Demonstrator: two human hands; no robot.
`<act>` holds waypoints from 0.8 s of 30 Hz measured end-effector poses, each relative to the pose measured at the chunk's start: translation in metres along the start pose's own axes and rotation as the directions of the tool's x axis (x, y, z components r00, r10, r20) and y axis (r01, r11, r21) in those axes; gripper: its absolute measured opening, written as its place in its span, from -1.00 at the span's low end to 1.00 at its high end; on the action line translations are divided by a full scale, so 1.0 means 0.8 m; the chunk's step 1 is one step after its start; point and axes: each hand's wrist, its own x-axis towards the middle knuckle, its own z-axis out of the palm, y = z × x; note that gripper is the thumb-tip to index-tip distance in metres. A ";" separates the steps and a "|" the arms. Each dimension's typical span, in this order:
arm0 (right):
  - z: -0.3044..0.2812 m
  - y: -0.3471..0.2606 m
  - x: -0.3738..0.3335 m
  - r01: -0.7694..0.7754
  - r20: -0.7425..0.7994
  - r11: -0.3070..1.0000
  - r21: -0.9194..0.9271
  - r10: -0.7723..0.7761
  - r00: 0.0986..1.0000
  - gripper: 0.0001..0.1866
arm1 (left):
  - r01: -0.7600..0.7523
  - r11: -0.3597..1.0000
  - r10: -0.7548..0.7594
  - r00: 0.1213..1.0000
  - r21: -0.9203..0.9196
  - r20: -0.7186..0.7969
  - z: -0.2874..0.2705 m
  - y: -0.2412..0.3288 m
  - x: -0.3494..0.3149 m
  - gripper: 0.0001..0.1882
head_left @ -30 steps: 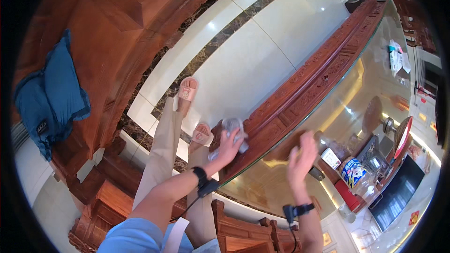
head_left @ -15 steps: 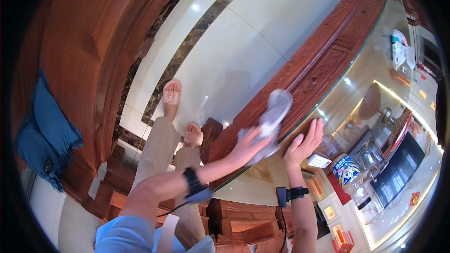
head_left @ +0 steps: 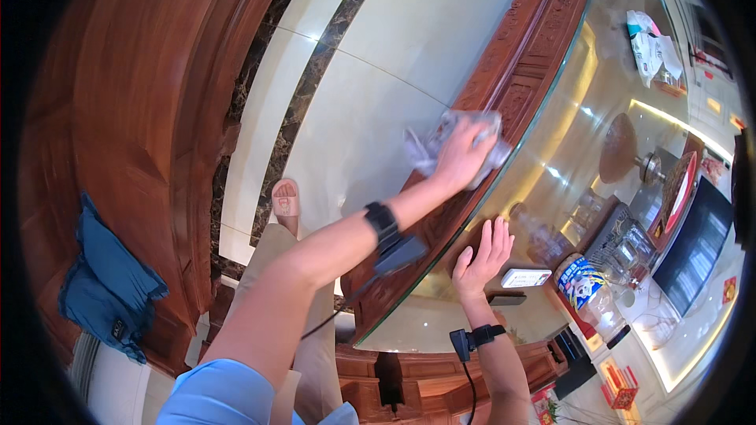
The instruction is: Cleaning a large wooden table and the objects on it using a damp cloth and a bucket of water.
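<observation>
Grey cloth (head_left: 427, 151) is gripped in the left hand (head_left: 463, 156), its fingers bent over the fabric and its loose end trailing out to the left of the knuckles. Cloth and hand lie over the carved wooden rail (head_left: 543, 67) of a low table, just beside the glass edge; the exact contact beneath the cloth is hidden.

The right hand (head_left: 483, 258) is unoccupied, nearer the body than the left, its fingers extended and slightly apart, the thumb separate. It is positioned over the near part of the glass tabletop (head_left: 551, 142); whether the palm bears on the glass cannot be told.

Just right of the right hand is a white rectangular object (head_left: 526, 278); farther right, a clear jar with a blue label (head_left: 583, 283). Well beyond both hands, to the far right, a white and teal packet (head_left: 650, 47) is noted on the glass.

Black wristbands (head_left: 383, 224) are fitted on both wrists. Well left of the left hand lies blue fabric (head_left: 114, 291); between them, a pink slipper (head_left: 286, 198) is worn on a foot upon pale floor tiles (head_left: 370, 118).
</observation>
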 end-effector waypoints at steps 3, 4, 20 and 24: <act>0.003 0.002 -0.003 -0.004 -0.001 1.000 0.017 0.004 1.000 -0.42 | -0.038 0.952 0.008 0.995 -0.304 -0.097 0.026 0.009 0.070 -0.59; 0.004 0.002 -0.002 0.000 -0.009 1.000 0.030 0.000 1.000 -0.42 | -0.119 0.988 0.105 0.986 -0.103 -0.126 0.028 0.012 0.069 -0.59; 0.004 0.009 -0.011 -0.026 0.046 1.000 0.018 0.025 0.999 -0.44 | 0.097 0.966 -0.106 0.994 0.238 0.024 -0.045 -0.064 -0.180 -0.62; 0.010 0.004 -0.009 -0.001 0.033 0.999 0.035 0.000 0.999 -0.44 | -0.082 0.996 0.084 0.992 0.022 -0.097 0.020 -0.018 0.036 -0.55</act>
